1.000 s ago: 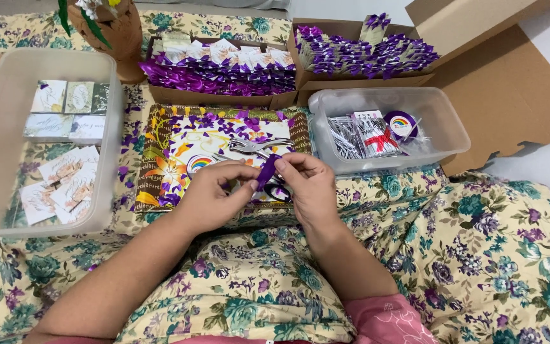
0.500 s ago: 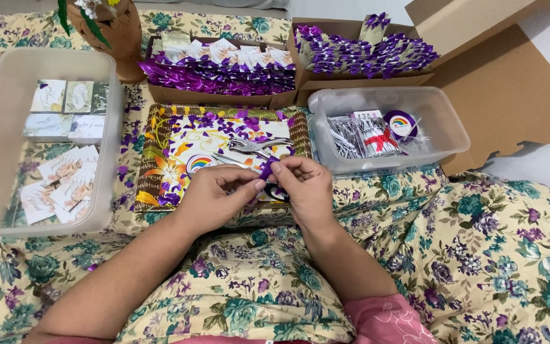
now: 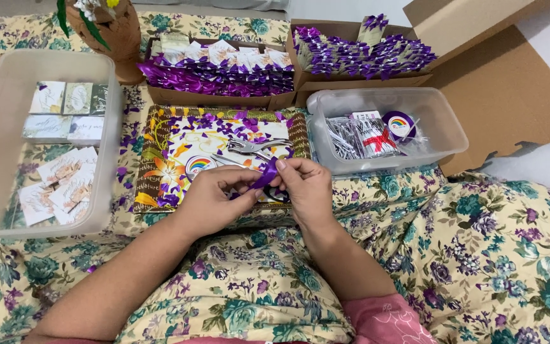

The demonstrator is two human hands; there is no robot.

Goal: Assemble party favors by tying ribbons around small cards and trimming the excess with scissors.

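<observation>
Head view: your left hand (image 3: 214, 200) and right hand (image 3: 303, 188) pinch a purple ribbon (image 3: 266, 173), its lower end hidden behind your fingers. The tray (image 3: 142, 185) edge sits just beyond, clear tubs flanking.

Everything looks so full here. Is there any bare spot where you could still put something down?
Some. The large clear tub has a bare floor right of its cards. The small clear tub is bare at its right end. The brown cardboard lies open. Crowded: the tray by both hands holding purple ribbon.
</observation>
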